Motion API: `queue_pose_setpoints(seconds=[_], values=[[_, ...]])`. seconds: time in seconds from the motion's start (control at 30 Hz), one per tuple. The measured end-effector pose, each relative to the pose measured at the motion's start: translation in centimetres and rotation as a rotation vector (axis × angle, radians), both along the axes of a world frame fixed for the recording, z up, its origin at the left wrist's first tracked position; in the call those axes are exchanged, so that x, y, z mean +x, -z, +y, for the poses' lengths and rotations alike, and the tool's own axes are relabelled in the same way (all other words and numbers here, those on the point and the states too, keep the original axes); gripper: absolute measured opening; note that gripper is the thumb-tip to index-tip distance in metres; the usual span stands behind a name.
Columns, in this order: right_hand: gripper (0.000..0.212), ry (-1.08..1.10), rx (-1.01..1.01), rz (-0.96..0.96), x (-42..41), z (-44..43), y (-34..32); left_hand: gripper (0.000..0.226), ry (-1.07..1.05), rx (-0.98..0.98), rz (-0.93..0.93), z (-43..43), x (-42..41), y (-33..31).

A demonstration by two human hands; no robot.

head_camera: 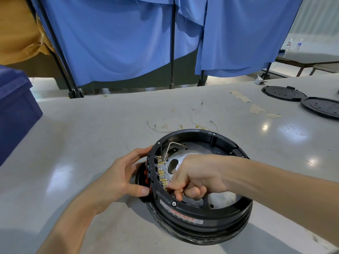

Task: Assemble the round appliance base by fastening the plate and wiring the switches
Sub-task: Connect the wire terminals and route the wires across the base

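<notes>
The round black appliance base (205,215) lies on the grey table, its open side up. A silver metal plate (222,197) sits inside it. Along the left inner wall runs a row of switches with brass terminals (161,171), red buttons showing outside. My left hand (126,173) grips the outer left wall of the base at the switches, thumb on the rim. My right hand (190,178) reaches inside and pinches a thin white wire end at the lowest terminals. Another white wire (169,149) arcs up from the terminals.
Several loose white wires with ring lugs (196,123) lie on the table behind the base. Two black round covers (300,99) rest at the far right. A dark blue bin (14,107) stands at the left edge. Blue curtains hang behind the table.
</notes>
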State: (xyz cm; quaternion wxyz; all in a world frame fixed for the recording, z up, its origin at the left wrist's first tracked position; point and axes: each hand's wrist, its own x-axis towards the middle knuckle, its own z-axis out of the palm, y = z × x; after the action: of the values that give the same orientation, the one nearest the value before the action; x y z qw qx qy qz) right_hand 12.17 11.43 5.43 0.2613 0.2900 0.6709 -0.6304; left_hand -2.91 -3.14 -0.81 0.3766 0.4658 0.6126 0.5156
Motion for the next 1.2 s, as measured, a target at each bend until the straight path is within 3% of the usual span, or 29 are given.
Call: queue_pose_setpoints(seconds=[0.1, 0.27, 0.63, 0.83, 0.9, 0.97, 1.07, 1.13, 1.2], values=[[0.019, -0.006, 0.054, 0.032, 0.3, 0.2, -0.1, 0.088, 0.002, -0.002, -0.012, 0.0, 0.0, -0.1], [0.024, 0.091, 0.22, 0.072, -0.3, -0.6, 0.7, 0.09, -0.038, 0.025, -0.029, 0.2, 0.4, 0.2], [0.028, 0.201, 0.294, 0.063, -1.2, -1.6, 1.6, 0.091, -0.085, 0.069, -0.063, 0.7, 0.6, 0.5], [0.02, 0.0, 0.26, 0.105, 0.0, 0.1, 0.8, 0.092, 0.012, 0.014, -0.053, 0.0, 0.2, -0.1], [0.027, -0.074, 0.352, 0.121, 0.7, 1.3, 0.2, 0.095, 0.043, -0.003, -0.134, -0.2, 0.2, -0.5], [0.032, -0.003, 0.5, 0.208, 0.9, 2.9, -0.2, 0.089, -0.018, -0.015, -0.207, 0.0, 0.6, -1.1], [0.021, 0.287, 1.047, 0.448, 0.6, 6.1, 0.2, 0.065, -0.187, -0.037, -0.095, 1.7, 1.3, -1.9], [0.018, 0.268, 1.358, 0.468, 0.1, 7.5, 0.3, 0.06, -0.257, -0.042, -0.026, 3.3, 1.7, -2.4], [0.031, 0.159, 1.278, 0.436, -0.4, 8.3, 0.6, 0.053, -0.293, -0.046, -0.008, 4.8, 1.9, -2.9]])
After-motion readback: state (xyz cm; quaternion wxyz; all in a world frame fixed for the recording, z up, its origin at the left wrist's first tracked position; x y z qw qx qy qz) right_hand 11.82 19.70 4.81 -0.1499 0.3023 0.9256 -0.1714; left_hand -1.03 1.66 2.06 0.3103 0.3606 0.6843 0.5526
